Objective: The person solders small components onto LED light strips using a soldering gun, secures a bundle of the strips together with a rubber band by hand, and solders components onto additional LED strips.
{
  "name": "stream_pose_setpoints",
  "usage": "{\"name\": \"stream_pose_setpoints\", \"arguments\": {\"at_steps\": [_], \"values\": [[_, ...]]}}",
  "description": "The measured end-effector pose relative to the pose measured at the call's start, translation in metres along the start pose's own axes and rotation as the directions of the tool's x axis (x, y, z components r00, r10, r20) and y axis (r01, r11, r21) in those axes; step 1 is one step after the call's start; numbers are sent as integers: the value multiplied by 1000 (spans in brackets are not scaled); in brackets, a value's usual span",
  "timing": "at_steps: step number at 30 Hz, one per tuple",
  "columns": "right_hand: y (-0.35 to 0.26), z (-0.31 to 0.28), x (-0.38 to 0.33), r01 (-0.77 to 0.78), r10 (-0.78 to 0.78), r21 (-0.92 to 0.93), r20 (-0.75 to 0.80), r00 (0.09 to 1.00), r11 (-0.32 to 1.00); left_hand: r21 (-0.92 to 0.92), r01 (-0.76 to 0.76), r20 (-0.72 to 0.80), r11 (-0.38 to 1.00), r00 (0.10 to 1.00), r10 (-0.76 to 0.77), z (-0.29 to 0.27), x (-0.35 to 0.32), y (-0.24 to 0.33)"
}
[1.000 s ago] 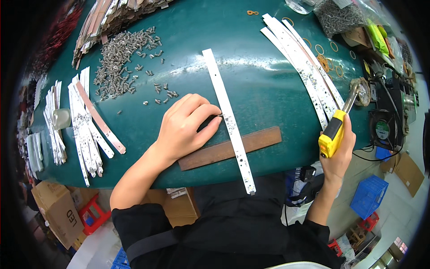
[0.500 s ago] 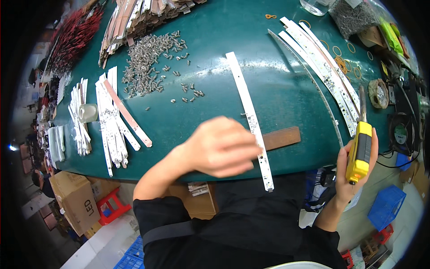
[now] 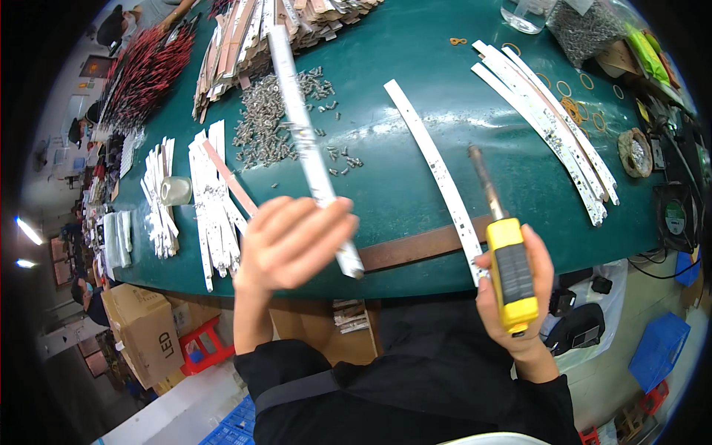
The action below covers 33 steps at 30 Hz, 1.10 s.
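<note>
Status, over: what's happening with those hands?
Left hand holding blurred white strip. Right hand gripping yellow-handled tool, at lower end of second strip. Wooden bar beneath second strip.

Yellow-and-black soldering iron (image 3: 512,274)

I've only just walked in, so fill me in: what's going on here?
A person at a green table has a long white strip, blurred, in the left hand and a yellow-and-black tool with a metal tip in the right hand. A second white strip crosses over a wooden bar, its near end by that right hand. Small metal parts lie heaped beyond the left hand, and more strips lie at either side.
</note>
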State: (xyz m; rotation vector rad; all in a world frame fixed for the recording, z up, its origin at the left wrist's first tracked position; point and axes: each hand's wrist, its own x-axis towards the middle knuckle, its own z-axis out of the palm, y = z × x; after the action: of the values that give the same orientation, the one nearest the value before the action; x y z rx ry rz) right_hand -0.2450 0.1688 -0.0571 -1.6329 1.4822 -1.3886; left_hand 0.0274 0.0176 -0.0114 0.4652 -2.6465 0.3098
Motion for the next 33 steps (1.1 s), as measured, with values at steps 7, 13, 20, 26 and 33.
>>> {"name": "stream_pose_setpoints", "arguments": {"at_steps": [7, 13, 20, 26, 33], "values": [[-2, 11, -13, 65, -68, 22, 179, 981, 998, 150, 320, 214, 935, 913, -347, -22, -96, -29], [-9, -7, 1, -211, 171, 469, 128, 977, 858, 158, 548, 160, 821, 807, -569, -26, -112, -22], [25, 37, 42, -253, 183, 963, 232, 955, 98, -148, 664, 114, 733, 748, -654, 21, -51, -21], [40, 45, 38, -234, 324, 972, 231, 918, -30, -199, 814, 306, 547, 581, -754, 50, -24, -27], [38, 37, 34, -242, 338, 970, 235, 911, -23, -516, 761, 332, 393, 601, -727, 47, 6, -11]]}}
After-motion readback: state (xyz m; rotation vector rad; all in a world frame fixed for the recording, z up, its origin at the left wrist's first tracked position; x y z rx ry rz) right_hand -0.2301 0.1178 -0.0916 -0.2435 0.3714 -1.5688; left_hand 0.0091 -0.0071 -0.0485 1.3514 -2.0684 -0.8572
